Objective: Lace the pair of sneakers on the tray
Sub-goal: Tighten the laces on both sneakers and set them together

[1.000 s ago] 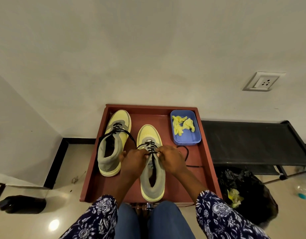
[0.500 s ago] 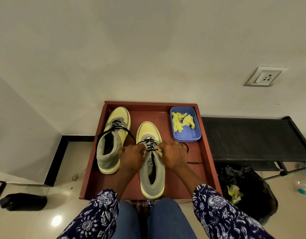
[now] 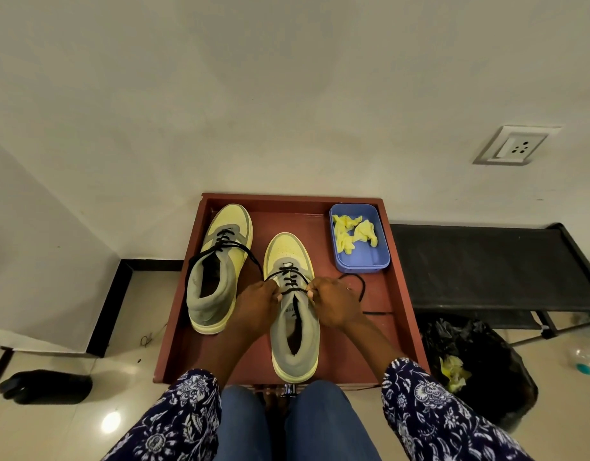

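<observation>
My left hand (image 3: 258, 306) and right hand (image 3: 333, 304) each pinching the black lace (image 3: 292, 277) on the right sneaker (image 3: 295, 327), both sneakers toes-away on the red tray (image 3: 403, 294), left sneaker (image 3: 217, 267) alongside, its lace ends trailing loose, blue tub (image 3: 363, 257) of yellow scraps in the far right corner

Single head view looks steeply down, close over the tray (image 3: 403, 277)

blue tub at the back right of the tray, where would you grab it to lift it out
Take the blue tub by its near short rim, thumb inside and fingers outside, coming from the front right. That end of its floor is bare, while the yellow scraps lie toward the far end, and the tray wall crowds its right side. Both hands are busy: the left hand and right hand pinch the black lace.
</observation>
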The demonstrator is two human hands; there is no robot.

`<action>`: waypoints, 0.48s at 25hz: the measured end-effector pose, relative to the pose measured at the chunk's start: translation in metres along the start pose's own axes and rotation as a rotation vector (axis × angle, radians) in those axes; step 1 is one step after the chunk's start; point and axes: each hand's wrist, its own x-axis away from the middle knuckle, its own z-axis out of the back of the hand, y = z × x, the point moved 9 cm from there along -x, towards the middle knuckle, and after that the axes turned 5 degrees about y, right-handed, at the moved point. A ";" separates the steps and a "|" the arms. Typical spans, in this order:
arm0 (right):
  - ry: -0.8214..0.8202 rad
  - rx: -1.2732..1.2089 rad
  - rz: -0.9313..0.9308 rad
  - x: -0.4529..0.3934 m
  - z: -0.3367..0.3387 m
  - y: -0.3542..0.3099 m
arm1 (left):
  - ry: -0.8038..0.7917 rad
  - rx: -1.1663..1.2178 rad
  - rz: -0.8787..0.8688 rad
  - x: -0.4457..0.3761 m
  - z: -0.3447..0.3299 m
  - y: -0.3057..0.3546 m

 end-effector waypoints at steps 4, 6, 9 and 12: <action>-0.004 -0.152 -0.001 0.004 -0.005 0.002 | 0.043 -0.076 -0.039 0.010 0.007 0.001; 0.025 -0.186 -0.004 0.007 -0.002 0.002 | 0.046 0.073 -0.067 0.014 0.009 0.008; 0.029 -0.346 -0.071 0.009 -0.002 0.008 | 0.049 0.274 -0.023 0.013 0.010 0.007; 0.048 -0.615 -0.149 0.012 -0.005 0.009 | 0.073 0.318 -0.023 0.011 0.014 0.011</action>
